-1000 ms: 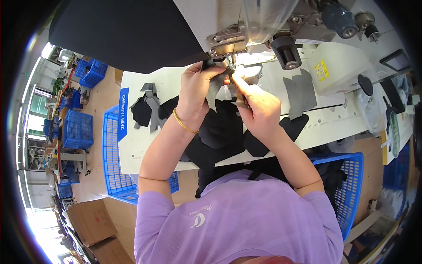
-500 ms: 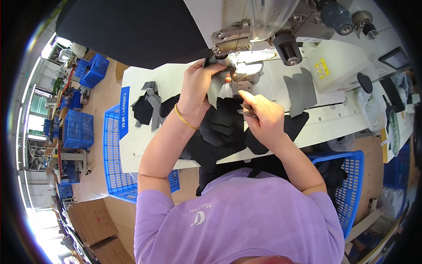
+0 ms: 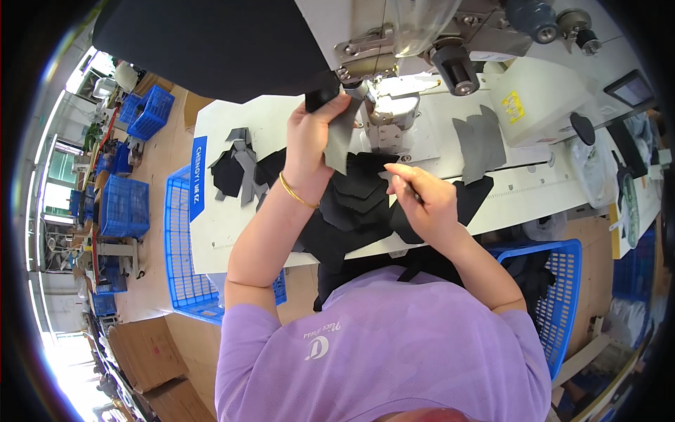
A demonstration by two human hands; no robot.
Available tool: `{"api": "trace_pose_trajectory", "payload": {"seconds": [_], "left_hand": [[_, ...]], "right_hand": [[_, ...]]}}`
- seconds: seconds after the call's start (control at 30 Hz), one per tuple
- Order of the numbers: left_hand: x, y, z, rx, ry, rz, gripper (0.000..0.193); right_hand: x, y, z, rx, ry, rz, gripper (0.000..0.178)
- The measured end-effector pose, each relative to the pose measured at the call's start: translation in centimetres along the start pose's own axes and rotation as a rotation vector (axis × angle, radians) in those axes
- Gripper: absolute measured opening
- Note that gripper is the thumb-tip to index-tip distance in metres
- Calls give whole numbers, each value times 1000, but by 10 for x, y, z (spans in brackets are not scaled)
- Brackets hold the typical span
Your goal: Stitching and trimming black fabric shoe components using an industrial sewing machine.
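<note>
Beside the sewing machine (image 3: 394, 116), the left hand (image 3: 313, 133) is pinching a grey fabric piece (image 3: 339, 144); the right hand (image 3: 430, 207) is clasping a small tool (image 3: 416, 195) (perhaps snips). Positioning is seemingly underway, likely needing edge alignment next.

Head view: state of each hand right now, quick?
Left hand: closed, pinching grey fabric.
Right hand: closed on a small tool, mostly hidden; exact kind can't be told.
</note>
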State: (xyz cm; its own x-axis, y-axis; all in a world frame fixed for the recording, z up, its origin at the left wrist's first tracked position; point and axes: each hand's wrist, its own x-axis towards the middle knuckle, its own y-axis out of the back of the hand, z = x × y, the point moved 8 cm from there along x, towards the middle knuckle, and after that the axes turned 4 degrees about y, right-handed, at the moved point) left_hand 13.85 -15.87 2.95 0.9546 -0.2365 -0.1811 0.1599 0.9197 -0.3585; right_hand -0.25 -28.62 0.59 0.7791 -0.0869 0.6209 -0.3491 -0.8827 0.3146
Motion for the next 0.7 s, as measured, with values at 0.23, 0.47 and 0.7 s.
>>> {"api": "trace_pose_trajectory", "payload": {"seconds": [0.23,0.47,0.7], "left_hand": [[-2,-4,-13,-22,87,-111,13],[-6,8,-35,-162,150,-49,21],[-39,43,-29,82,64,215,20]], "right_hand": [[-4,3,5,175,-196,-6,23],[-6,-1,1,145,-198,-10,21],[-4,-11,20,419,-462,-39,26]]}}
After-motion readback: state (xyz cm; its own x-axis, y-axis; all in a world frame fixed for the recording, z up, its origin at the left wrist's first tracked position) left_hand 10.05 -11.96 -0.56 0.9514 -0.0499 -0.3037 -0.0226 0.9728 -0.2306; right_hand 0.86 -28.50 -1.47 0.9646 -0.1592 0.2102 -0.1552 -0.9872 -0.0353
